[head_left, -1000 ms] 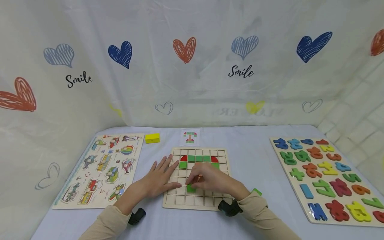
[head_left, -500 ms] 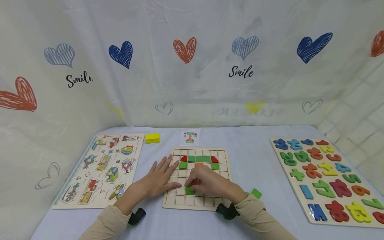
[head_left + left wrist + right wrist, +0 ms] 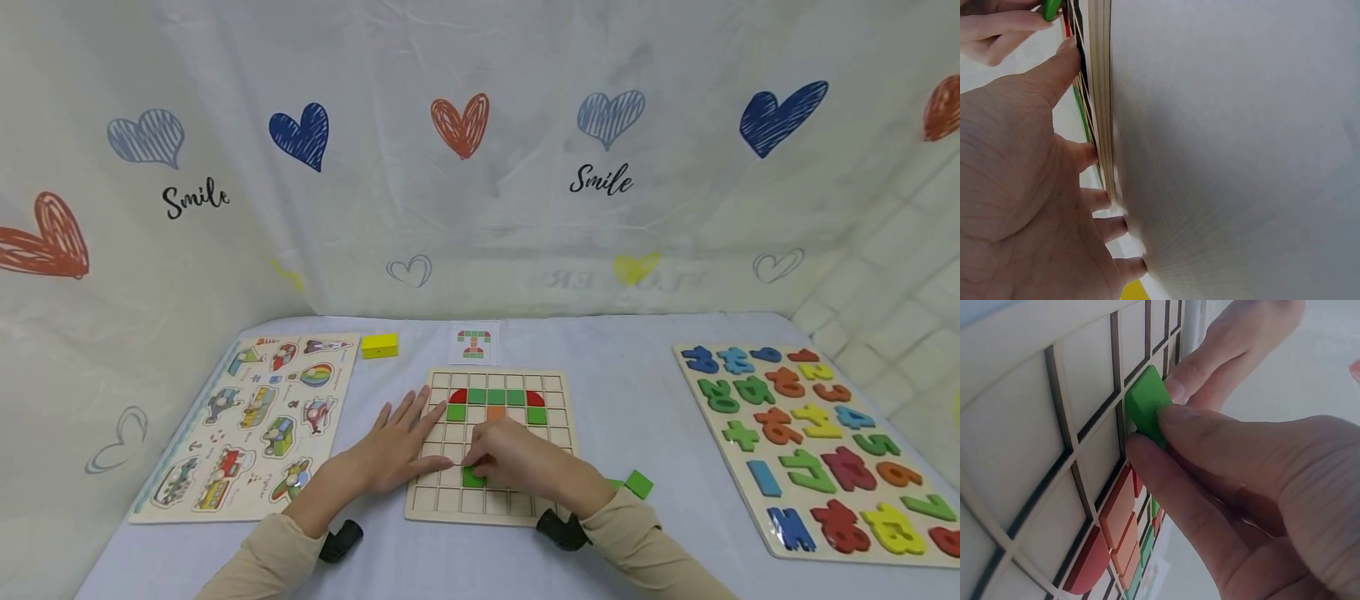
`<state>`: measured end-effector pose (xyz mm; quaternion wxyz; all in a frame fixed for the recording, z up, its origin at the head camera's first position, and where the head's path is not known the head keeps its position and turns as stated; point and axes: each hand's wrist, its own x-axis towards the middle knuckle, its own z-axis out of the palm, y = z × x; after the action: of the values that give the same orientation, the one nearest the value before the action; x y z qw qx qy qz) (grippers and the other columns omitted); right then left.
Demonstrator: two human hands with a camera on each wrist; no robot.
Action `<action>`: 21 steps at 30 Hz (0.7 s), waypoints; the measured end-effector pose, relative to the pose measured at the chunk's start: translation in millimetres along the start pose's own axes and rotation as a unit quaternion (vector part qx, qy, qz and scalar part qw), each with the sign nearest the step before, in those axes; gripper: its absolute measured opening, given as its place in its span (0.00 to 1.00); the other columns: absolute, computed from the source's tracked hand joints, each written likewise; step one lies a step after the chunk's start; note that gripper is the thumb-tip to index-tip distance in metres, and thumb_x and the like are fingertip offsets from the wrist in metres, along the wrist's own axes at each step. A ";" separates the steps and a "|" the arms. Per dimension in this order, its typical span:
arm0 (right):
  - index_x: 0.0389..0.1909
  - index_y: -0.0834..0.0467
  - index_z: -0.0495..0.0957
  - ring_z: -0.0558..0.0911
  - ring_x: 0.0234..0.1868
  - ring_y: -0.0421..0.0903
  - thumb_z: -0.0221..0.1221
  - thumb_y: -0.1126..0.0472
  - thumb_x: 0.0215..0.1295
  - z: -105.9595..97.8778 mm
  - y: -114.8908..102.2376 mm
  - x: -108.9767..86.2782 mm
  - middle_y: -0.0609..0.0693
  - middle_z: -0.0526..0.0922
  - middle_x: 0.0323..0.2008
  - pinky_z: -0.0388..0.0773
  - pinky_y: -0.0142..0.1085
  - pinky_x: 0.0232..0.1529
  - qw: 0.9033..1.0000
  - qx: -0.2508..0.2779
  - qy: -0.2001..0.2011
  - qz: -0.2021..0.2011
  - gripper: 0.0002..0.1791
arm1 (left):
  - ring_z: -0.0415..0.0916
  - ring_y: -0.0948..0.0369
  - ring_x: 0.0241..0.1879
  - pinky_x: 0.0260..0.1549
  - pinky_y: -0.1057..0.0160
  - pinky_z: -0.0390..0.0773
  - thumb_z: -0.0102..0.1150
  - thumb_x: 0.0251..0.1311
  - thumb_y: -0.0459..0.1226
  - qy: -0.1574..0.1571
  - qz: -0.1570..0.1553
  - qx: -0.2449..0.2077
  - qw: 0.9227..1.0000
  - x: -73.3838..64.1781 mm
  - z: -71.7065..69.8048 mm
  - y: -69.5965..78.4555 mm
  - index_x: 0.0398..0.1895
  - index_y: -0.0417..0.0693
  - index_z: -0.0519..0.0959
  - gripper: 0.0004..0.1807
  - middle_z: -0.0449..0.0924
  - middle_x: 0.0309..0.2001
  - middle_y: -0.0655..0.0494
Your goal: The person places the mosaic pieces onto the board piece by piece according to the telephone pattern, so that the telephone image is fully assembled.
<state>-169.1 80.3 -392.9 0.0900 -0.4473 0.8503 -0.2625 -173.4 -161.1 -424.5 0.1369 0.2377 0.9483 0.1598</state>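
Observation:
A wooden grid board (image 3: 438, 503) lies on the table between the hands. My left hand (image 3: 393, 450) rests flat with spread fingers over its left edge; in the left wrist view the fingertips touch that edge. With thumb and finger, my right hand (image 3: 517, 454) pinches a green square tile (image 3: 1145, 403), tilted at a cell in the lower left of the board. Red, green and orange tiles sit in the grid, including a red curved-edge tile (image 3: 1089, 565) and orange square tiles (image 3: 1119, 500) near the right fingers. The right hand hides some cells in the head view.
A small pattern card (image 3: 474, 343) lies behind the board, beside a yellow block (image 3: 380, 346). Loose green tiles (image 3: 639, 484) lie by the right wrist. A vehicle picture puzzle (image 3: 247, 433) is at left, a number puzzle (image 3: 817, 450) at right.
The right hand has shifted slightly left with the green tile, uncovering an orange tile on the board and more of the loose green tiles. The left hand has stayed in place.

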 end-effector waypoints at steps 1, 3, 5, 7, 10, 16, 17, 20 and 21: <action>0.42 0.64 0.91 0.83 0.36 0.34 0.71 0.73 0.62 0.3 -0.7 0.2 0.49 0.87 0.34 0.79 0.22 0.39 1.000 -0.008 -0.001 -0.003 0.08 | 0.35 0.39 0.83 0.76 0.31 0.39 0.51 0.73 0.63 0.000 0.000 0.000 1.000 0.0 -0.2 0.1 0.85 0.46 0.51 0.49 0.37 0.85 0.39; 0.41 0.63 0.91 0.82 0.35 0.33 0.70 0.74 0.63 0.9 -2.0 0.6 0.49 0.87 0.33 0.79 0.22 0.39 1.000 -0.023 0.000 -0.009 0.08 | 0.35 0.39 0.83 0.76 0.31 0.38 0.52 0.73 0.63 -0.001 -0.002 -0.001 1.000 0.2 -0.3 0.0 0.85 0.46 0.51 0.49 0.36 0.85 0.39; 0.41 0.64 0.92 0.81 0.34 0.33 0.70 0.74 0.63 1.6 -3.1 0.8 0.49 0.87 0.32 0.78 0.21 0.38 0.999 -0.034 0.001 -0.011 0.07 | 0.35 0.39 0.83 0.76 0.31 0.39 0.52 0.73 0.63 0.001 -0.001 -0.001 1.000 -0.1 0.0 -0.5 0.85 0.46 0.51 0.48 0.37 0.85 0.39; 0.40 0.63 0.92 0.80 0.33 0.33 0.70 0.73 0.63 2.1 -4.2 0.8 0.48 0.86 0.31 0.77 0.21 0.37 0.999 -0.047 0.002 -0.016 0.07 | 0.35 0.39 0.83 0.76 0.31 0.39 0.51 0.74 0.63 0.001 -0.002 0.000 1.000 -0.6 0.1 -0.5 0.85 0.46 0.51 0.48 0.37 0.85 0.39; 0.39 0.63 0.92 0.79 0.32 0.33 0.71 0.73 0.63 2.6 -5.5 0.5 0.47 0.85 0.30 0.77 0.20 0.37 0.998 -0.060 0.004 -0.020 0.06 | 0.35 0.40 0.83 0.76 0.31 0.39 0.51 0.74 0.63 0.002 -0.002 0.000 1.000 -1.2 0.0 -0.1 0.85 0.46 0.52 0.48 0.37 0.85 0.39; 0.38 0.63 0.92 0.81 0.34 0.34 0.71 0.72 0.62 3.1 -6.4 -0.6 0.48 0.85 0.31 0.78 0.21 0.38 0.997 -0.067 0.009 -0.022 0.05 | 0.36 0.40 0.83 0.76 0.31 0.40 0.51 0.73 0.64 0.004 -0.002 -0.001 1.000 -0.8 0.6 -0.3 0.85 0.47 0.52 0.48 0.37 0.85 0.39; 0.38 0.63 0.92 0.81 0.35 0.34 0.71 0.72 0.62 3.4 -6.4 -0.7 0.48 0.86 0.32 0.78 0.21 0.38 0.997 -0.068 0.010 -0.023 0.05 | 0.36 0.39 0.83 0.76 0.31 0.40 0.52 0.73 0.64 0.005 -0.001 -0.002 1.000 -0.8 0.9 -0.5 0.85 0.46 0.53 0.48 0.37 0.85 0.39; 0.37 0.63 0.92 0.83 0.36 0.36 0.72 0.73 0.62 4.4 -6.2 -0.9 0.49 0.86 0.32 0.78 0.21 0.40 0.997 -0.071 0.014 -0.025 0.05 | 0.35 0.39 0.83 0.76 0.31 0.39 0.52 0.73 0.64 0.002 -0.001 0.001 1.000 -0.5 0.9 -0.6 0.85 0.47 0.52 0.49 0.37 0.85 0.39; 0.36 0.64 0.92 0.83 0.37 0.36 0.72 0.73 0.61 4.6 -6.1 -1.0 0.49 0.86 0.33 0.79 0.21 0.40 0.997 -0.071 0.015 -0.025 0.05 | 0.35 0.40 0.83 0.76 0.32 0.39 0.52 0.73 0.64 0.001 -0.001 0.003 1.000 -0.2 0.9 -0.8 0.85 0.47 0.51 0.49 0.36 0.85 0.39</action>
<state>-162.4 76.6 -393.7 0.0381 -0.4696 0.8566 -0.2103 -173.2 -161.6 -425.6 0.1351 0.2367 0.9492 0.1575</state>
